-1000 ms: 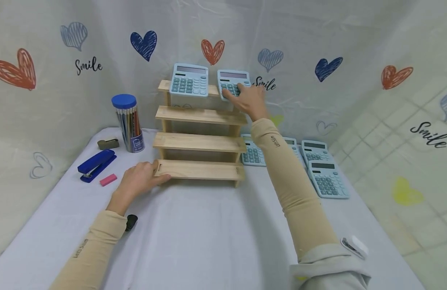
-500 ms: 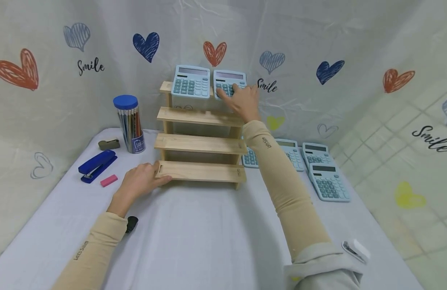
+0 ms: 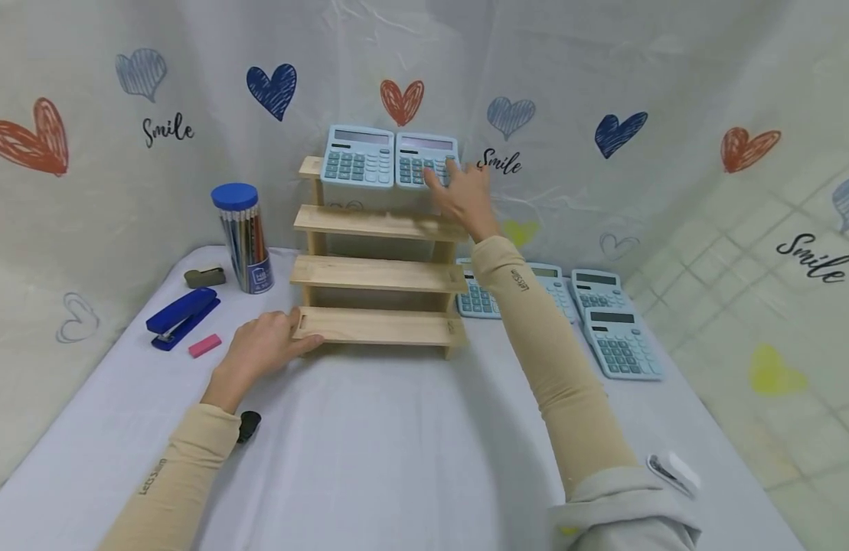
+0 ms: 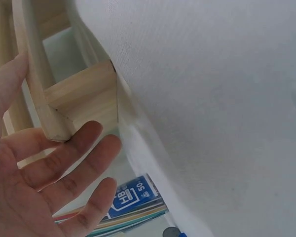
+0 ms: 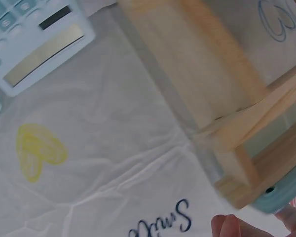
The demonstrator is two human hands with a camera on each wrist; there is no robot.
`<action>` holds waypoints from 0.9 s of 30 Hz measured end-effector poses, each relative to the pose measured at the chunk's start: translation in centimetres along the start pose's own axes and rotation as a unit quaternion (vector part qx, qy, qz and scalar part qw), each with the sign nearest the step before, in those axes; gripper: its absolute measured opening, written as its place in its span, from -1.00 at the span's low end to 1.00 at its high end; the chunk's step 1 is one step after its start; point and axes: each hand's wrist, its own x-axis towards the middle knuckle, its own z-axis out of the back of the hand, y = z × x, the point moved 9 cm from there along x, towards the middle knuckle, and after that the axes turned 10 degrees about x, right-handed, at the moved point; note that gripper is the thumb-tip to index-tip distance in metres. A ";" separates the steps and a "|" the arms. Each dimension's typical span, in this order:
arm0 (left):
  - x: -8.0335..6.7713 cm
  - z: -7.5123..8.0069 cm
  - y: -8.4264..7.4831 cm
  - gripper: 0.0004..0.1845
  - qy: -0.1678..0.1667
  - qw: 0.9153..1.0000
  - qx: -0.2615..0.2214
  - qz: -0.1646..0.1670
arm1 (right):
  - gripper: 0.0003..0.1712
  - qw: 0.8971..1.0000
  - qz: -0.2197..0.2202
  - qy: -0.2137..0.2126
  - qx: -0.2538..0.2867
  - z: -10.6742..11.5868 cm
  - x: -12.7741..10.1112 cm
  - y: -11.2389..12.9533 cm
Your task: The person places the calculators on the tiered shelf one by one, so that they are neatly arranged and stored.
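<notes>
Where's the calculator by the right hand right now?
In the head view, that calculator sits on the top tier of the wooden shelf, close to the right of another calculator, with the right hand at its lower right.

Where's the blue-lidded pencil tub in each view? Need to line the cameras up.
Head: pencil tub left of centre, at the back of the table.
Left wrist: bottom centre, HB label showing, partly behind the left hand.
Right wrist: not in it.
Shared landmark: wooden rack, centre in head, upper left in left wrist, upper right in right wrist.
</notes>
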 end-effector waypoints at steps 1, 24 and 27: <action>0.0 0.0 0.0 -0.10 0.000 1.000 -0.002 0.000 | -0.07 1.000 0.002 -0.006 0.004 0.3 -0.3 -0.5; -0.4 0.4 -0.1 -0.09 0.008 1.000 -0.002 -0.014 | 0.12 0.979 -0.160 0.123 -0.028 3.7 -16.6 -25.8; -0.4 0.4 -0.3 -0.09 0.008 1.000 0.001 -0.017 | 0.17 0.968 -0.185 0.162 -0.042 3.8 -19.4 -28.7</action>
